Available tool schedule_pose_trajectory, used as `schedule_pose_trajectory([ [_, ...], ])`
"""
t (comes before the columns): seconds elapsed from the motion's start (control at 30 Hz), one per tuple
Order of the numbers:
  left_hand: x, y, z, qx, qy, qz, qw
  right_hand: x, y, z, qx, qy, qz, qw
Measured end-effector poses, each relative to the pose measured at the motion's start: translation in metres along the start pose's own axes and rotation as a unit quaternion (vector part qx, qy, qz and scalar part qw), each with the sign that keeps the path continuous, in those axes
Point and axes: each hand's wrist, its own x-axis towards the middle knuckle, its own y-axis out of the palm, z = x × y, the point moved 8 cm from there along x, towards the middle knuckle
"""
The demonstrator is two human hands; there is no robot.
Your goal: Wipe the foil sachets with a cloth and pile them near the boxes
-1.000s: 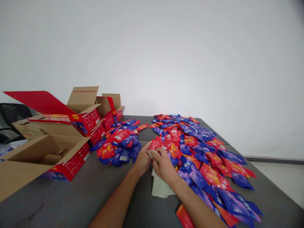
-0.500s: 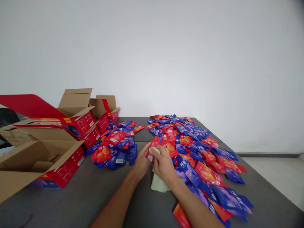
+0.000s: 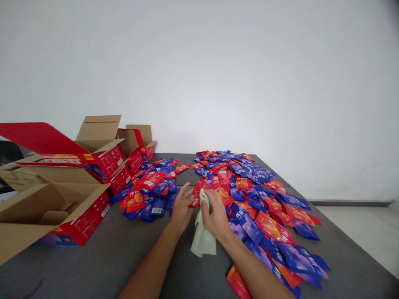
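Note:
My right hand (image 3: 215,214) is closed on a pale green cloth (image 3: 203,241), which hangs below the fingers. A red pouch (image 3: 196,194) stands up between my hands. Its right side meets the cloth, and my right fingers seem to pinch it through the fabric. My left hand (image 3: 181,211) is just left of the pouch with its fingers spread, the tips at or very near the pouch's edge. A large spread of red and blue pouches (image 3: 249,222) lies to the right, partly under my right forearm. A smaller pile (image 3: 151,182) lies beyond my left hand.
Open red cardboard boxes (image 3: 84,224) stand in a row along the left, flaps sticking out. The dark grey table (image 3: 102,265) runs back to a white wall (image 3: 199,74). Pale floor (image 3: 355,224) shows beyond its right edge.
My left fingers have spread and come off their grip on the red pouch. The cloth has shifted a little left and hangs more freely from my right hand.

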Motion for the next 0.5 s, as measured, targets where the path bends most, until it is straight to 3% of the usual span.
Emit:
schedule_pose_trajectory([
  [0.17, -0.002, 0.013, 0.015, 0.03, -0.03, 0.051, 0.998, -0.004, 0.005, 0.009, 0.017, -0.025, -0.002, 1.0],
  [0.27, -0.002, 0.017, 0.016, -0.036, -0.037, 0.049, 0.998, -0.005, 0.005, 0.009, 0.011, -0.049, -0.007, 0.999],
  [0.37, -0.003, 0.019, 0.01, -0.103, -0.036, 0.033, 0.993, -0.008, 0.014, 0.012, 0.003, -0.085, 0.034, 0.996],
  [0.5, -0.009, 0.027, 0.008, -0.091, -0.066, 0.048, 0.992, -0.007, 0.016, 0.01, -0.016, -0.084, 0.047, 0.995],
])
